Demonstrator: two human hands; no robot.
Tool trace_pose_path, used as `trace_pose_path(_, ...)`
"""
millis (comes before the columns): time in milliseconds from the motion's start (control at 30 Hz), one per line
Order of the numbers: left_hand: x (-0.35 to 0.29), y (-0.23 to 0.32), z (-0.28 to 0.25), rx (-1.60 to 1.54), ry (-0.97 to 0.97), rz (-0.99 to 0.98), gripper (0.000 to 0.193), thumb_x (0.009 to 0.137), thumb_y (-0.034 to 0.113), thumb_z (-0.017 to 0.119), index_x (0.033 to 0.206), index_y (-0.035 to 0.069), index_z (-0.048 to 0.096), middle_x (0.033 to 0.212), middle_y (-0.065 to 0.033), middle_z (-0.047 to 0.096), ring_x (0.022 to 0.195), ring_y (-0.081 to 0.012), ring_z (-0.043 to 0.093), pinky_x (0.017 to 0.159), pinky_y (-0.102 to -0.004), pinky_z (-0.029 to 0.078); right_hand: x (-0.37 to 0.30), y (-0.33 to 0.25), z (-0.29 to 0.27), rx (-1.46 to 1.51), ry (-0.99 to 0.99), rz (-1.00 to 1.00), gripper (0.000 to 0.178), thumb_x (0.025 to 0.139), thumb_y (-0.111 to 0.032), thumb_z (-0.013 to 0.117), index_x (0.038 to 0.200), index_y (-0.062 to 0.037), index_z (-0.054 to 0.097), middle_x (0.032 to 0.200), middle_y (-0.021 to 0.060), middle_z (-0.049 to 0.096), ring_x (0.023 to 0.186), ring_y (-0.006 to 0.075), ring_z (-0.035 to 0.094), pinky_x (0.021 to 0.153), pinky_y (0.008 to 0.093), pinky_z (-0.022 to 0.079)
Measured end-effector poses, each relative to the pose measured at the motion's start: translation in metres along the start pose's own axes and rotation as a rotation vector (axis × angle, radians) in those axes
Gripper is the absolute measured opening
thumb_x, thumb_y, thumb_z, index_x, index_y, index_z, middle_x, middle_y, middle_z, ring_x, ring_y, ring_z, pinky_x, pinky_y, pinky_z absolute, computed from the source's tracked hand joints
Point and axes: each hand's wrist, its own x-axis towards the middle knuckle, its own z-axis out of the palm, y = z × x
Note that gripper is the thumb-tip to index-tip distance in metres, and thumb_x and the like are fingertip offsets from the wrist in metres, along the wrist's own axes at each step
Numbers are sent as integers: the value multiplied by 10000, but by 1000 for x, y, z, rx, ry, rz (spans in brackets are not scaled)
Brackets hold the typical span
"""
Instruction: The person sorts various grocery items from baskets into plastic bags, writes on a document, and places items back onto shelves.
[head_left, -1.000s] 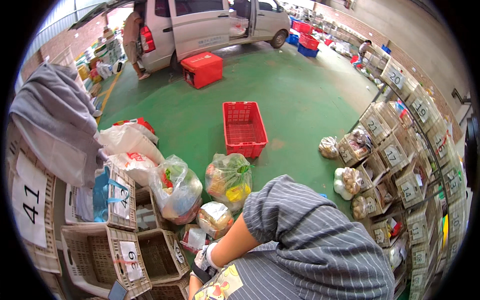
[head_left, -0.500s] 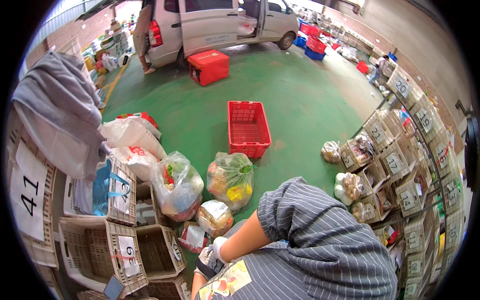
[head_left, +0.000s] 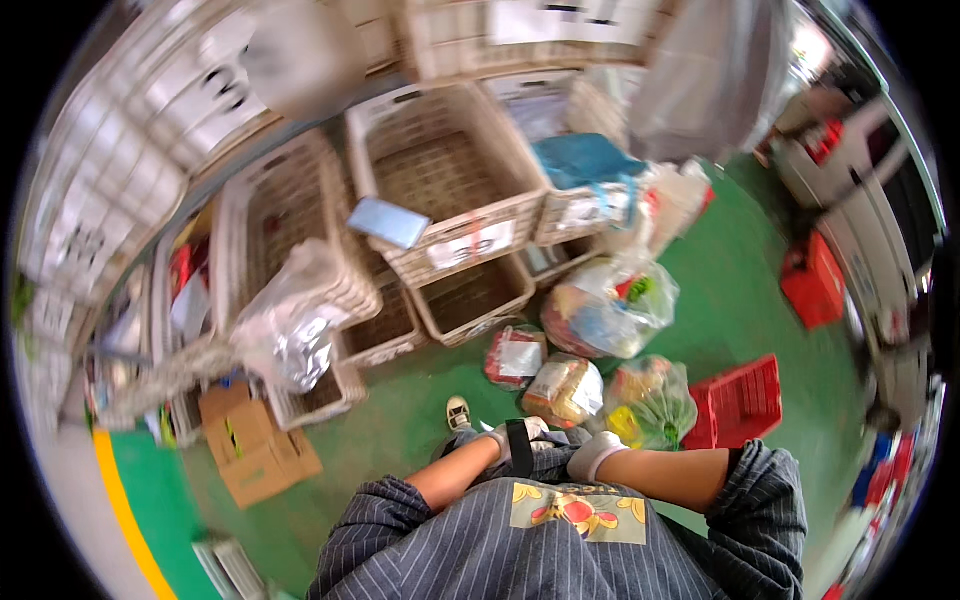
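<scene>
My left hand, in a white glove with a black band across it, is low in front of my body. My right hand, also white-gloved, is a little to its right, by the grey cloth of my clothes. The fingers of both are too blurred and hidden to read, and nothing plainly shows in either. Just beyond them lie a clear bag of yellowish goods with a white label and a red labelled packet. A clear bag with green and yellow contents rests farther right, beside a red crate.
Beige plastic crates stand stacked ahead, one with a blue bag on it. A clear plastic bag hangs over a crate on the left. Flattened cardboard lies on the green floor; a van stands far right.
My view has swung left toward the crates, so the red crate and van now appear on the right. Both hands stay low in front of my body, now side by side.
</scene>
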Motion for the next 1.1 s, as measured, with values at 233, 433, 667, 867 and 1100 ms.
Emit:
trace_pose_path(233,-82,-24,-8,-274,293,-105,325,904,318,532,952,27,667,826,-184,662,738,-313,628,684,-363,470,40,-47,-40,-169,81,-212,307,857,-206,470,1045,-90,684,1049,117,670,983,280,642,898,398,467)
trace_pose_path(433,-138,-56,-48,-273,299,-122,234,860,228,561,964,40,652,945,-103,659,800,-229,598,726,-323,469,58,-81,-90,-291,432,-537,214,886,-264,506,995,-136,639,829,95,663,728,265,670,614,371,531)
trace_pose_path(667,-181,-37,-122,-175,833,-241,130,787,85,568,708,41,661,782,-149,649,836,-296,633,790,-343,496,26,-43,-150,1004,1160,-604,198,929,-217,565,920,-19,573,887,49,578,932,169,591,825,319,475)
trace_pose_path(867,-240,-27,-186,-244,1515,-377,430,790,-37,571,1209,61,555,1218,-118,572,1119,-214,537,966,-312,412,58,-11,-244,1902,1218,-756,159,994,-153,409,1018,-16,487,913,80,555,827,177,567,769,307,463)
trace_pose_path(1100,-272,26,-237,-632,1764,-218,463,849,-53,561,1300,33,505,1300,-82,506,1144,-150,491,965,-270,390,161,64,-335,1179,1164,-438,256,883,-182,626,1082,-32,569,743,32,553,662,121,518,585,259,430)
